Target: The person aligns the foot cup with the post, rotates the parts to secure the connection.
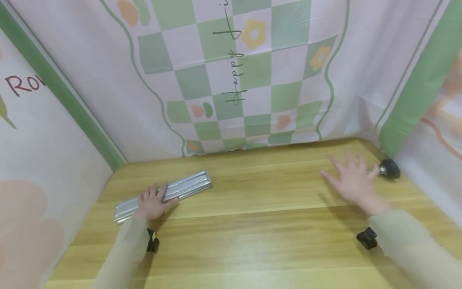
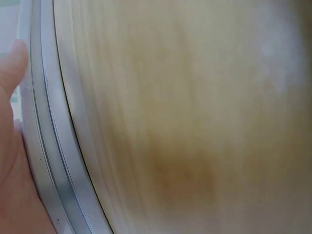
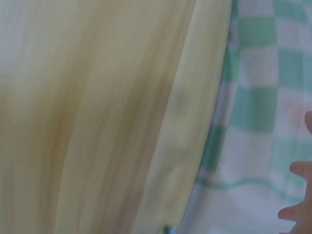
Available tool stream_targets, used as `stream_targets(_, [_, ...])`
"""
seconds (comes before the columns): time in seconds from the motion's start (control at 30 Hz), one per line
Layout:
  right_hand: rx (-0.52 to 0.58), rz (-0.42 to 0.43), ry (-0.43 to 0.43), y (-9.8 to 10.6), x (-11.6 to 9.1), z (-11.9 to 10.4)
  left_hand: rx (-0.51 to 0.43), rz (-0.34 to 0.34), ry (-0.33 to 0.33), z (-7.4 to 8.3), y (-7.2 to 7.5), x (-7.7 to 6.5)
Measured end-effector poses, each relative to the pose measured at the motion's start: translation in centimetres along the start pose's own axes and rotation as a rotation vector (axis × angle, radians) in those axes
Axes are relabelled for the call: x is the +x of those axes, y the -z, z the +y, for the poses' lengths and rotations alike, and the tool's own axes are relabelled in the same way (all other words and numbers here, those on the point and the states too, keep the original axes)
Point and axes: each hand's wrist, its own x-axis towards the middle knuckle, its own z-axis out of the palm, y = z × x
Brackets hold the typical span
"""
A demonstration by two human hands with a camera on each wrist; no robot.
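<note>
A silver aluminium profile with grooves along its length lies flat at the left of the table. My left hand rests over its middle, fingers laid across the top and thumb along the near edge. In the left wrist view the grooved profile runs beside the thumb and palm. At the far right lies a round black piece with a thin metal stem. My right hand hovers just left of it, fingers spread and holding nothing, partly covering the stem. Only fingertips show in the right wrist view.
The wooden table ends at a hanging curtain with green and white checks. More cloth hangs close on the left and right sides. A small black camera is strapped at each wrist.
</note>
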Motion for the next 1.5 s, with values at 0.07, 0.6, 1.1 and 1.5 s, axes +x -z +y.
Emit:
stream_targets(0.07, [0.008, -0.017, -0.015, 0.3, 0.5, 1.5, 0.009, 0.005, -0.003, -0.1, -0.2, 0.1])
stream_targets(0.6, [-0.078, -0.07, -0.012, 0.3, 1.9, 11.5, 0.037, 0.045, -0.001, 0.3, 0.0, -0.2])
stream_targets(1.1, [-0.173, -0.19, 0.075, 0.1, 1.6, 14.0, 0.028, 0.054, 0.01, 0.4, 0.0, -0.2])
stream_targets(1.5, [-0.185, -0.101, 0.058, -0.7, 2.0, 15.0, 0.04, 0.086, -0.005, 0.0, -0.8, 0.0])
